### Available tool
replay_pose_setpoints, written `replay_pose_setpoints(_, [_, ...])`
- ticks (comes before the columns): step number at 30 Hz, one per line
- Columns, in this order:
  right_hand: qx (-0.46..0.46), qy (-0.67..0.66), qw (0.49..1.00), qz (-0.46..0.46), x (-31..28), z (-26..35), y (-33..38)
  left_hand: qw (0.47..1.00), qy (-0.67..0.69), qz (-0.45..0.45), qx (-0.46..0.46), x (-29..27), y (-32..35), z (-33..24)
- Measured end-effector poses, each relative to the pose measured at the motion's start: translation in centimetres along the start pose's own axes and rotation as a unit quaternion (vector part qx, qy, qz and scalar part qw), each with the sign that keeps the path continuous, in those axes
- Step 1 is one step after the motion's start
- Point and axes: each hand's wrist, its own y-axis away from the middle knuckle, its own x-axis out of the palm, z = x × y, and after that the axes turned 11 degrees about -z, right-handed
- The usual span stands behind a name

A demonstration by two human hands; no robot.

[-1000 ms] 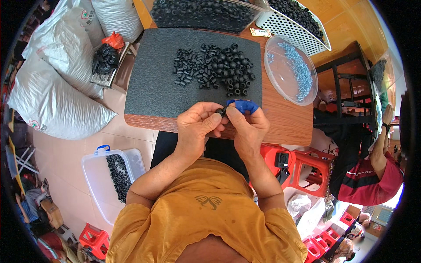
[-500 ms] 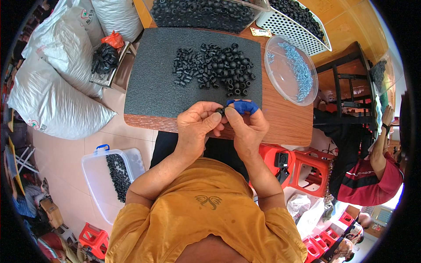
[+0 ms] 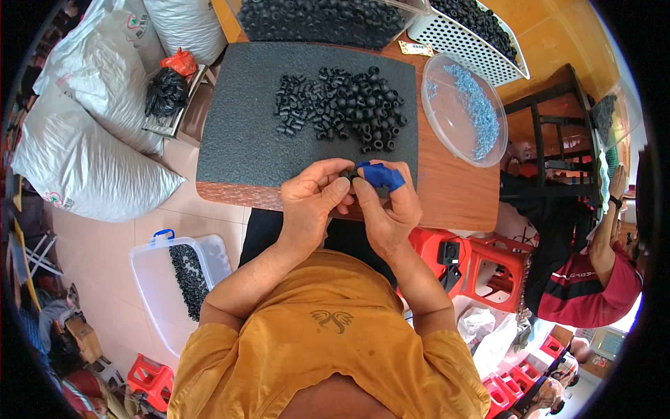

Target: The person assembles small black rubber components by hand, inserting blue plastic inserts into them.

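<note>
My left hand (image 3: 306, 202) and my right hand (image 3: 388, 215) meet over the near edge of the dark mat (image 3: 244, 112). Between their fingertips sits a small black part (image 3: 351, 174), mostly hidden by the thumbs and fingers. Both hands are closed on it in a pinch. Blue tape (image 3: 380, 176) wraps my right index finger. Just beyond lies a heap of round, hollow black pieces (image 3: 370, 105), with smaller black cylindrical pieces (image 3: 292, 106) to its left.
On the brown table (image 3: 453, 199), a transparent round dish (image 3: 443, 126) holds light-blue bits. A transparent bin (image 3: 412, 28) and a white perforated basket (image 3: 481, 59) hold black parts. White sacks (image 3: 77, 160) stand left. A plastic box (image 3: 150, 279) is on the floor, a person (image 3: 586, 286) at right.
My right hand has turned slightly and shifted a little left and toward me, its taped finger now angled differently. My left hand has barely moved, and both still pinch the small black part.
</note>
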Motion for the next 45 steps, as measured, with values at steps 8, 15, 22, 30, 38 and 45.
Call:
replay_pose_setpoints(8, [-0.161, 0.06, 0.985, 0.033, -0.1, -0.4, -1.0, 0.999, -0.036, 0.022, -0.007, -0.5, -0.3, -0.3])
replay_pose_setpoints(15, [-0.184, 0.062, 0.98, 0.039, -0.3, -0.4, -1.3, 0.99, -0.127, 0.041, 0.041, -0.5, -0.4, -0.7])
replay_pose_setpoints(22, [-0.18, 0.072, 0.98, 0.043, -0.3, -0.1, -1.1, 0.989, -0.132, 0.037, 0.058, -0.5, -0.3, -0.4])
replay_pose_setpoints(30, [-0.136, 0.056, 0.987, 0.066, -0.9, 0.1, -0.8, 0.989, -0.145, 0.025, 0.01, -0.4, -0.7, -1.2])
replay_pose_setpoints(38, [-0.144, 0.156, 0.965, 0.153, -1.2, 0.9, -2.1, 0.998, -0.014, -0.019, -0.049, 0.5, -0.9, -1.2])
replay_pose_setpoints(45, [-0.234, 0.14, 0.945, 0.18, -1.0, -0.8, -2.4, 0.999, 0.005, -0.021, -0.05, 1.0, -0.6, -1.8])
